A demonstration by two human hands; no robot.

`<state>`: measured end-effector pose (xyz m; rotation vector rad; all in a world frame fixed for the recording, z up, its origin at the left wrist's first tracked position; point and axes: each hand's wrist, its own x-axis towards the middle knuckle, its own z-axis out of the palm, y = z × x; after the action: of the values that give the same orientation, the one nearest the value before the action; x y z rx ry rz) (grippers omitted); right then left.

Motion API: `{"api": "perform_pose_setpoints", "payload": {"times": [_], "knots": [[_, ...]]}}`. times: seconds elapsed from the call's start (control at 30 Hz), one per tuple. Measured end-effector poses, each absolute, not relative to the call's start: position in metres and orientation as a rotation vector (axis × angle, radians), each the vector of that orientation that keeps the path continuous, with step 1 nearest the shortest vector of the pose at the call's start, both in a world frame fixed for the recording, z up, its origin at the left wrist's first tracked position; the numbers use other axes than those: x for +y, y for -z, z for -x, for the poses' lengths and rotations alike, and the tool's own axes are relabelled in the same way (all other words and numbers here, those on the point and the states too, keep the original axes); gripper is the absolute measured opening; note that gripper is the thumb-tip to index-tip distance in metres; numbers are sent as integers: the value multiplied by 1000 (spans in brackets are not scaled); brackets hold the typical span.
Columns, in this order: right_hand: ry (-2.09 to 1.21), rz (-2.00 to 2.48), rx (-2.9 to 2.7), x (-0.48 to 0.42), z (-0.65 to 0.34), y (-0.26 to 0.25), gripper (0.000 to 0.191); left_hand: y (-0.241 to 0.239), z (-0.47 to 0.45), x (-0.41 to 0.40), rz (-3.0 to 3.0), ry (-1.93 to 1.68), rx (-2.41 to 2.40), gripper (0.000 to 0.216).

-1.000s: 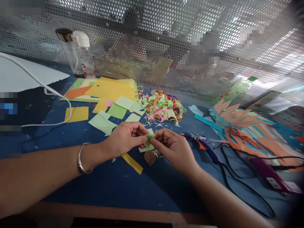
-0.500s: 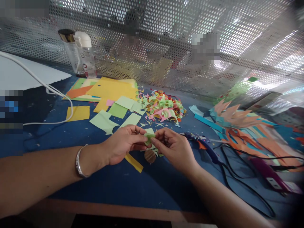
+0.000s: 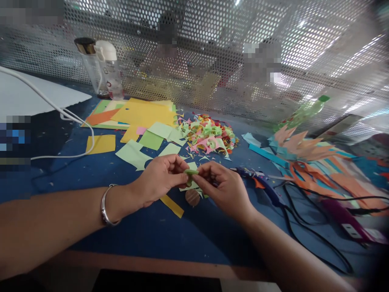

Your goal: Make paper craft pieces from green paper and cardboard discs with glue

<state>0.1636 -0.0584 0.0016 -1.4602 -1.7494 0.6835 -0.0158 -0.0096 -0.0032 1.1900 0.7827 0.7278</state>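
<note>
Left hand (image 3: 161, 178): thumb and forefinger pressed together, pinching the left end of the green piece (image 3: 191, 172). The other fingers are curled in under the palm. Bracelet (image 3: 106, 205) on that wrist.

Right hand (image 3: 223, 188): thumb and fingertips pinch the right end of the same piece, and the remaining fingers are bent and loosely closed.

Green piece: held clear of the table (image 3: 152, 239), bridging the two sets of fingertips, which nearly meet. It is small and looks folded or curled, but its exact shape cannot be made out.

Around the fingers:
- Brown disc (image 3: 192, 197) lies flat on the table, just below the fingertips.
- Pale green offcut (image 3: 191, 185) lies directly under the fingertips, partly hidden by them.
- Yellow strip (image 3: 172, 205) lies beneath the left fingers, angled down to the right.
- Glue gun (image 3: 258, 184) lies just beyond the right knuckles, with black cords (image 3: 304, 227) trailing off to the right.
- Scrap pile (image 3: 209, 136) of mixed colours sits beyond the fingertips, apart from them.
- Pale green sheets (image 3: 133, 154) lie beyond the left knuckles, with yellow sheets (image 3: 142, 113) farther back.
- Two bottles (image 3: 105, 69) stand far back left, against the mesh screen (image 3: 212, 61).
- White cable (image 3: 60, 117) loops well left of the left hand.
</note>
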Motion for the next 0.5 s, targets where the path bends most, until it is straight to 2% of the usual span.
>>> {"api": "perform_pose_setpoints", "payload": {"times": [0.17, 0.5], "knots": [[-750, 1439, -1719, -60, -166, -7, 25, 4, 19, -5, -1417, -733, 722, 21], [-1129, 1305, -1434, -54, -175, 1, 30, 5, 25, 0, -1645, -727, 538, 16]]}}
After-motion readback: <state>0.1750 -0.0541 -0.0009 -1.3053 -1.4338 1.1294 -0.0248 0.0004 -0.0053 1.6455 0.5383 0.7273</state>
